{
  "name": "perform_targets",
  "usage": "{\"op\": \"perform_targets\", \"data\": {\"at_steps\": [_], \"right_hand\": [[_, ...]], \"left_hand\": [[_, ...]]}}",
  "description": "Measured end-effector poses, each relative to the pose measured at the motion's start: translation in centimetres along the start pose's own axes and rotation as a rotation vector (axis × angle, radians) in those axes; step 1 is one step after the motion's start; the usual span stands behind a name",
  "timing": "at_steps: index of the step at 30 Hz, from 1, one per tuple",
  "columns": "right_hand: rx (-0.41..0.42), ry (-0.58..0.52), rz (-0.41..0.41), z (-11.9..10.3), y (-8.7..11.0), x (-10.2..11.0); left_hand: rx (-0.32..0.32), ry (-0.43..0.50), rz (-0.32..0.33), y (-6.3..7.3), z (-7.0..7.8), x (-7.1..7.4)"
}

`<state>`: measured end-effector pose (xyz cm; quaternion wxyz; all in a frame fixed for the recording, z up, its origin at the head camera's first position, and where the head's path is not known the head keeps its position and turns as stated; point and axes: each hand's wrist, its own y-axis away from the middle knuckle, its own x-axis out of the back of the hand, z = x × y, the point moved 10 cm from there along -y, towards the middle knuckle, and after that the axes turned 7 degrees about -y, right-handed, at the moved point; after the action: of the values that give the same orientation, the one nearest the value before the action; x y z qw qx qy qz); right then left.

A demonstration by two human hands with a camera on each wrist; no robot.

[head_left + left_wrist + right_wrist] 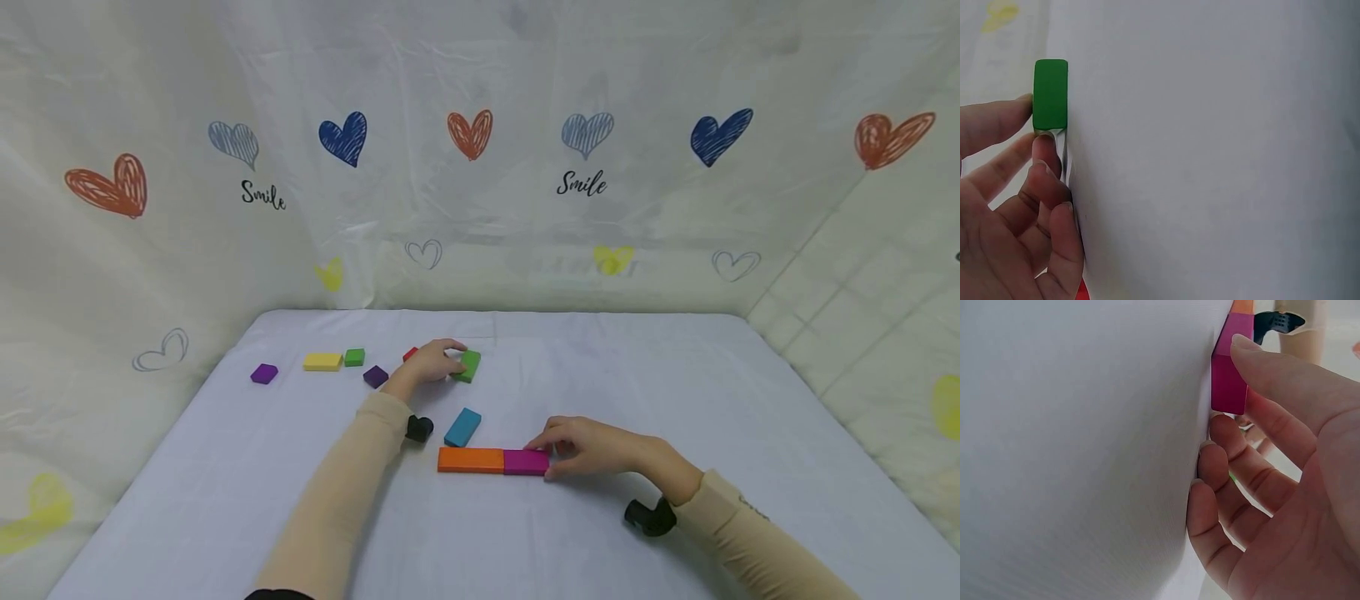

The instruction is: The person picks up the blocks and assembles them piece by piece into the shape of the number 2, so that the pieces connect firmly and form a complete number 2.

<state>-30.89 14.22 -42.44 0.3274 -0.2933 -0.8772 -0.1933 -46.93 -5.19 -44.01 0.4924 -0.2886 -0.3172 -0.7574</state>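
At the far side of the table, my left hand (427,363) pinches a green block (470,367) between thumb and fingers. The left wrist view shows the end of that green block (1050,94) close up, with the other fingers curled below it. Nearer to me, my right hand (600,447) holds a magenta block (526,462) by its right end, thumb and fingers on opposite sides. This magenta block (1229,384) lies end to end with an orange block (470,460), forming one straight row. Just behind the orange block, a blue block (462,427) lies at a slant.
Left of my left hand lie a dark purple block (376,377), a small green block (355,357), a yellow block (322,362) and a purple block (264,373). A red block (410,353) is mostly hidden behind that hand. White cloth covers the table (637,367).
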Motion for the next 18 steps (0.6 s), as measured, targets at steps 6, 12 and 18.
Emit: {"op": "perform_targets", "data": {"at_steps": [6, 12, 18], "right_hand": [[-0.012, -0.004, 0.001, 0.06, -0.04, 0.01], [-0.003, -0.005, 0.001, -0.11, 0.05, -0.01], [-0.001, 0.006, 0.002, -0.06, 0.04, 0.02]], "left_hand": [[0.007, -0.009, -0.022, 0.25, 0.09, -0.15], [-0.037, -0.040, -0.066, 0.51, 0.49, -0.17], [-0.038, -0.058, -0.121, 0.63, 0.22, -0.41]]}}
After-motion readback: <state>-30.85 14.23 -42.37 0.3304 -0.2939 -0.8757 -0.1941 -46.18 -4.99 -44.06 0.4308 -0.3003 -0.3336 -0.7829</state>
